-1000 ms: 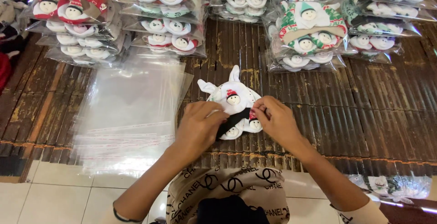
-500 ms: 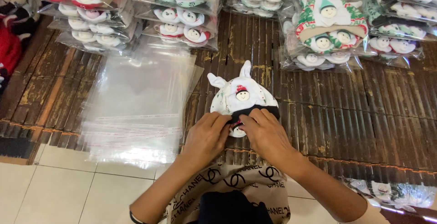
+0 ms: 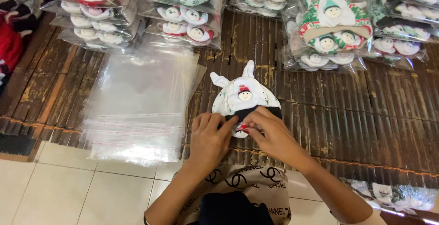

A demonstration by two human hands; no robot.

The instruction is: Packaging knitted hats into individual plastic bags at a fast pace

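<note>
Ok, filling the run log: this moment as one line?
left hand + right hand: pinching white fabric snowman hat | clear plastic bag stack: beside, left

Bright, even daylight with soft, weak shadows. Glare streaks on the stack of clear plastic bags (image 3: 137,110) left of the white snowman-print fabric hat (image 3: 244,94), and on the wrapped packs beyond it. Centre sharp; slight softness and wide-angle bend toward the edges.
</note>
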